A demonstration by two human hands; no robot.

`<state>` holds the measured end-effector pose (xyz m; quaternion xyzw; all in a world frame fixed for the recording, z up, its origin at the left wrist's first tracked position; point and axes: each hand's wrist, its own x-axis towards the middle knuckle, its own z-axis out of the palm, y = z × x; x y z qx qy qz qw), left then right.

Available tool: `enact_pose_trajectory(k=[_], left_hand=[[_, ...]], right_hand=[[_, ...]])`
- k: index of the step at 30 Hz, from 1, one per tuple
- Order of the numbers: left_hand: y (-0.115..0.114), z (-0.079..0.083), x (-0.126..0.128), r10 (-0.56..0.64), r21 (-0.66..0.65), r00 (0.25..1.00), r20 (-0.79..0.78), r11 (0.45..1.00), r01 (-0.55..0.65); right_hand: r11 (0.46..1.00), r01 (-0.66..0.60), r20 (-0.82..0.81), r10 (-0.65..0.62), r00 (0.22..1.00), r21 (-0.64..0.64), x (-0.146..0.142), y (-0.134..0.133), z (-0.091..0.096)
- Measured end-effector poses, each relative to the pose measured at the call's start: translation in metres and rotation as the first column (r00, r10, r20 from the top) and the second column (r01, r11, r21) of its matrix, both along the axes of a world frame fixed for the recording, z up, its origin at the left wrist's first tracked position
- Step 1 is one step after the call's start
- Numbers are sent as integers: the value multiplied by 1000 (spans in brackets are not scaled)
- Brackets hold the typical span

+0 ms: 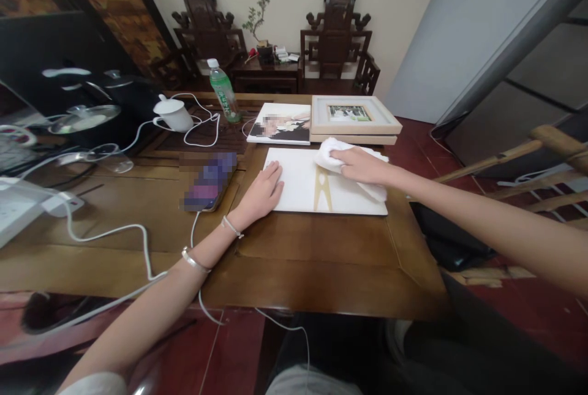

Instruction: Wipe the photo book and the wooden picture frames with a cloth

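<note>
A white board with a gold clothespin figure (321, 196) lies flat on the wooden table (294, 260). My left hand (263, 190) rests flat on its left edge, fingers stretched out. My right hand (361, 165) presses a white cloth (331, 155) onto the board's upper right part, fingers closed over the cloth. Two bracelets sit on my left wrist.
Behind the board lie a photo print (281, 124) and a framed picture (353, 116) on another frame. A phone (209, 182) on a white cable lies at the left. Farther left are a green bottle (223, 90), a white lidded cup (173, 114) and more cables.
</note>
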<state>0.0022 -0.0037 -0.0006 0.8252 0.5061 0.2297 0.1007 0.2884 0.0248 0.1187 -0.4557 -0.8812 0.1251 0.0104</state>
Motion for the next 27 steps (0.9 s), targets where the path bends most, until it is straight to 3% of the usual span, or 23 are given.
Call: enact_pose_trajectory(k=[4, 7, 11, 17, 20, 23, 27], left_hand=[[0, -1, -1, 1, -15, 1000, -3, 1000, -1], [1, -1, -2, -5, -9, 1000, -2, 1000, 5], [1, -2, -1, -7, -9, 1000, -6, 1000, 7], [1, -2, -1, 1, -5, 1000, -13, 1000, -1], [0, -1, 0, 3, -9, 1000, -20, 1000, -3], [1, -1, 0, 4, -8, 1000, -19, 1000, -4], [2, -3, -1, 5, -1, 1000, -18, 1000, -5]], right_hand=[[1000, -23, 62, 22, 998, 3, -34, 5, -17], [998, -61, 129, 60, 990, 2, -50, -6, -27], [993, -111, 144, 115, 983, -36, -57, -43, -30], [970, -208, 143, 225, 964, -125, -53, -114, -17], [952, -263, 143, 286, 947, -157, -50, -132, -10], [950, -275, 71, 288, 955, -150, -48, -125, -8], [970, -179, 110, 198, 974, -161, -49, -86, -10]])
